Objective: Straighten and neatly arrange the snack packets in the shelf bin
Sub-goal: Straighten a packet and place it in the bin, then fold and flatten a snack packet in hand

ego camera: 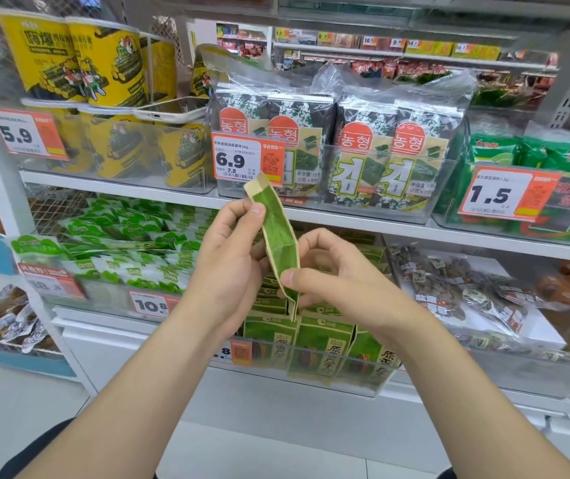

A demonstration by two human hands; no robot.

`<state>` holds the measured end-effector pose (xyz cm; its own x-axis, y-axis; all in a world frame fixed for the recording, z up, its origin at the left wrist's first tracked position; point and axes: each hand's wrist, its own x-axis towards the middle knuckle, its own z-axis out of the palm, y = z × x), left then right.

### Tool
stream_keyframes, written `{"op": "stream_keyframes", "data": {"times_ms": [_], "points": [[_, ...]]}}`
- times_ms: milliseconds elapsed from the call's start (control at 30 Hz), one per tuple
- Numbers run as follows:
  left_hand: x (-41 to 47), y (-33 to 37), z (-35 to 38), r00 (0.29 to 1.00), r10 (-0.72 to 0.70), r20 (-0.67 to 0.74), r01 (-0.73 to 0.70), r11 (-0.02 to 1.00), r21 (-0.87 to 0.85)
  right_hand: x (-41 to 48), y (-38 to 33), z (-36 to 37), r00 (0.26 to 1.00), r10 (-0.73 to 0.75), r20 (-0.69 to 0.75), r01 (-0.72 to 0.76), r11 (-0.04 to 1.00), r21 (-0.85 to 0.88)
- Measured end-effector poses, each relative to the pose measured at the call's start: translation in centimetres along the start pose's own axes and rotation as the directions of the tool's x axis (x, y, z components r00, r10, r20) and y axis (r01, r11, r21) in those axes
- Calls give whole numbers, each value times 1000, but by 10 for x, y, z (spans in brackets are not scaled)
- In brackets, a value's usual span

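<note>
I hold one green and tan snack packet (278, 236) edge-on in the air, in front of the shelves. My left hand (231, 254) pinches its upper part between thumb and fingers. My right hand (328, 271) pinches its lower end with thumb and forefinger. Directly below stands a clear shelf bin (377, 383) on the lower shelf, filled with several matching green packets (321, 344) standing upright in rows. My hands hide the rear rows of that bin.
Left of the bin lies a heap of green-and-white packets (131, 250); right of it a bin of brown wrapped snacks (456, 288). The shelf above holds yellow seaweed cans (79, 60), a white phone (169, 110), seaweed packs (345, 146) and price tags (247, 160).
</note>
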<state>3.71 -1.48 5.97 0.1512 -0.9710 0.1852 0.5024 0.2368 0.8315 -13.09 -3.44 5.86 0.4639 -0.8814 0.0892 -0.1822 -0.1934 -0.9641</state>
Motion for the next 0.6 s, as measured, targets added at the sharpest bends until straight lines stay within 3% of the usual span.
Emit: {"op": "stream_keyframes", "data": {"times_ms": [67, 133, 233, 433, 600], "points": [[0, 3, -2, 1000, 12, 8, -12, 1000, 24, 0, -1, 2, 997, -59, -54, 59, 998, 2], [-2, 6, -5, 998, 7, 69, -18, 987, 159, 1, -1, 3, 968, -167, -186, 164, 986, -33], [-8, 4, -5, 983, -99, 154, 43, 943, 331, 3, -1, 2, 910, -280, -305, 261, 960, -102], [-15, 2, -6, 983, -57, 175, -5, 941, 337, 4, 4, 3, 873, -402, -275, 349, 910, -223], [-9, 9, -19, 972, -63, 228, -44, 899, 435, 7, 9, 3, 876, -393, -280, 321, 908, -270]]}}
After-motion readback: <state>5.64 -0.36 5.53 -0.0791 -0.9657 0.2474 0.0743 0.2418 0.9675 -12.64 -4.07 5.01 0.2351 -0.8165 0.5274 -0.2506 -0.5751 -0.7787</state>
